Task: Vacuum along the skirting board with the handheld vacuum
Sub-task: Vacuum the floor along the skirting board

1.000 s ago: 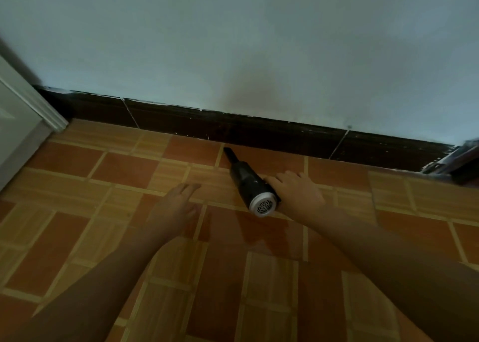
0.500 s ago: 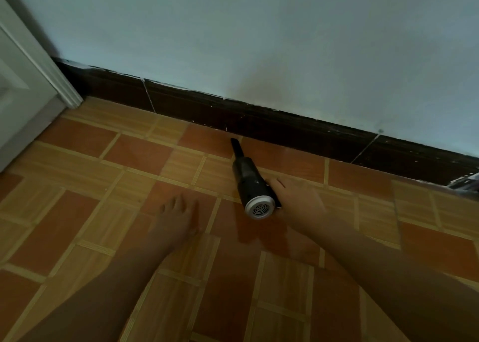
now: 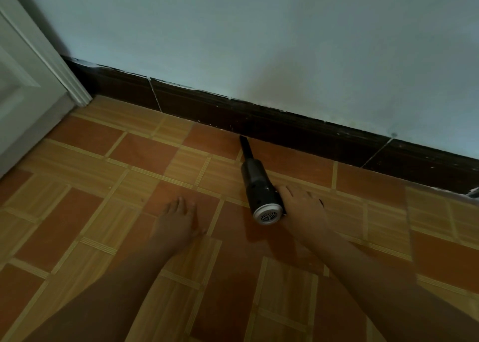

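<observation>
Presently, one right hand (image 3: 302, 209) is wrapped around the handle of the single black handheld vacuum (image 3: 256, 188), its nozzle tip just short of the one dark skirting board (image 3: 298, 131), while one left hand (image 3: 176, 222) lies flat with fingers spread on the tiled floor (image 3: 103, 186), near one white door frame (image 3: 51, 56).

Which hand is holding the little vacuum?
The right hand grips the black handheld vacuum. The left hand lies flat on the orange tiled floor, apart from it.
</observation>
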Demonstrator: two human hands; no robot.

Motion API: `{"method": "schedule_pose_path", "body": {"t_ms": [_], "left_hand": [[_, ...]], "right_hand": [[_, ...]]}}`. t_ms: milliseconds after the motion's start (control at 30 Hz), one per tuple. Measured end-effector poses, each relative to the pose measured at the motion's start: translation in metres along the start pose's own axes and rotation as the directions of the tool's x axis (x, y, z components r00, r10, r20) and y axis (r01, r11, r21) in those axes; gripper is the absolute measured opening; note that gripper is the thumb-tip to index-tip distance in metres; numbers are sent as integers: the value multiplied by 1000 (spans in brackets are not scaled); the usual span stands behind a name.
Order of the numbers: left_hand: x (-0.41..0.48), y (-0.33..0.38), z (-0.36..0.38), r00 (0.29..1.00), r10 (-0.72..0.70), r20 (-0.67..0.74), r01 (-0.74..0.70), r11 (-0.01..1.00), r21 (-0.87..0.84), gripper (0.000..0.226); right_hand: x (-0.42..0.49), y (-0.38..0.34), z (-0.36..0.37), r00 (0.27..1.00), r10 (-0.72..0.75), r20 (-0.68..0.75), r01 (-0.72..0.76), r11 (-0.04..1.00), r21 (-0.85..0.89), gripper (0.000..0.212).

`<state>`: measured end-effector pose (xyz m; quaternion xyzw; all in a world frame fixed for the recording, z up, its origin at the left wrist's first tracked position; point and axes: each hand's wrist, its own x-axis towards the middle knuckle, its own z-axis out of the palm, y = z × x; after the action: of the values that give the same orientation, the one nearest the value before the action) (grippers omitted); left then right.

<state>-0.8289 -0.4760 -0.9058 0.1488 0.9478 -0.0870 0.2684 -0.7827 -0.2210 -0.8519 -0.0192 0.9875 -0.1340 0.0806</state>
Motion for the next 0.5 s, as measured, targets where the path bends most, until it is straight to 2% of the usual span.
{"method": "schedule_pose_path", "body": {"t_ms": [300,500], "left_hand": [[1,8,-11,999,-30,18,30,1000,-5,74],[0,8,-11,999,-33,31,33,999,-4,76]], "right_hand": [[-18,27,-6,998,55,-29,-55,998,-13,41],[-29,42,-12,995,98,-20,-99,994,-46,49]]}}
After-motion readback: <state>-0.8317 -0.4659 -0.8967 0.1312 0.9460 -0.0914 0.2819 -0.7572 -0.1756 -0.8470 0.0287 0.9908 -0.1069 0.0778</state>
